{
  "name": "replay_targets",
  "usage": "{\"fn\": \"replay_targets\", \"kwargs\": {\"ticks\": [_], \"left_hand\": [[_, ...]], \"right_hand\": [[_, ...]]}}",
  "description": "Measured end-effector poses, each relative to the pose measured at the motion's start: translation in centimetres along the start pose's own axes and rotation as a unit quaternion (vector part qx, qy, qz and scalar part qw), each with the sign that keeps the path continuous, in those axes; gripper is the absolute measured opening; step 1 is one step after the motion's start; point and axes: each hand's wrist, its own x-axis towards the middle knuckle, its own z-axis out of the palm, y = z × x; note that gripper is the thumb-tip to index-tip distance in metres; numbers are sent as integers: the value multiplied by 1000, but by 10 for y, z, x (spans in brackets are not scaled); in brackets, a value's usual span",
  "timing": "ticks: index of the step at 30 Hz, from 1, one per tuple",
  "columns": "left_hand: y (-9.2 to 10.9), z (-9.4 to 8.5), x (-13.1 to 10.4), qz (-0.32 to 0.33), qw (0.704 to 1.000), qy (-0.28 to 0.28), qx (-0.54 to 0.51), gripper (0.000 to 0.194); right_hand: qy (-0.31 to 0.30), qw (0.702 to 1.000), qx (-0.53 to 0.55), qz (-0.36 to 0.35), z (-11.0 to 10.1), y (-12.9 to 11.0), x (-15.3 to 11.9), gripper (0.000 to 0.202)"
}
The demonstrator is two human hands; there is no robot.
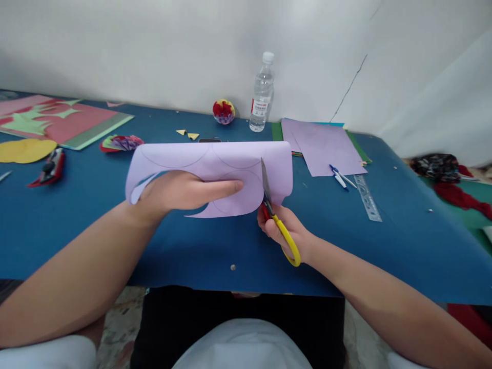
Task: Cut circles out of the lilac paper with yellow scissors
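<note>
A curled sheet of light purple paper (238, 159) with drawn circle outlines is held up above the blue table. My left hand (188, 190) grips it, thumb on the near face and the other fingers hidden behind it. Round pieces of the lower edge are cut away. My right hand (284, 229) holds scissors (285, 237) with yellow and red handles. Their blades are at the paper's right part, one blade lying in front of it beside a curved line.
On the blue table (230, 246) stand a water bottle (262, 95) and a colourful paper ball (223, 111). Purple sheets (326, 146), pens (340, 178) and a ruler (367, 199) lie right. A stapler (52, 166), yellow paper (26, 150) and coloured sheets (88, 123) lie left.
</note>
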Motion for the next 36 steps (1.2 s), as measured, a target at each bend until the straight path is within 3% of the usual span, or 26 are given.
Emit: {"fn": "replay_targets", "kwargs": {"ticks": [9, 18, 29, 36], "left_hand": [[-2, -1, -1, 26, 1000, -1, -13, 63], [-4, -1, 0, 8, 1000, -5, -12, 60], [14, -2, -8, 1, 1000, -5, 8, 59], [9, -5, -8, 26, 999, -17, -9, 62]], "right_hand": [[3, 1000, -15, -6, -1, -9, -1, 74], [4, 1000, -17, 0, 0, -8, 0, 74], [4, 1000, -21, 22, -1, -14, 0, 74], [0, 999, -27, 22, -1, -14, -1, 73]]}}
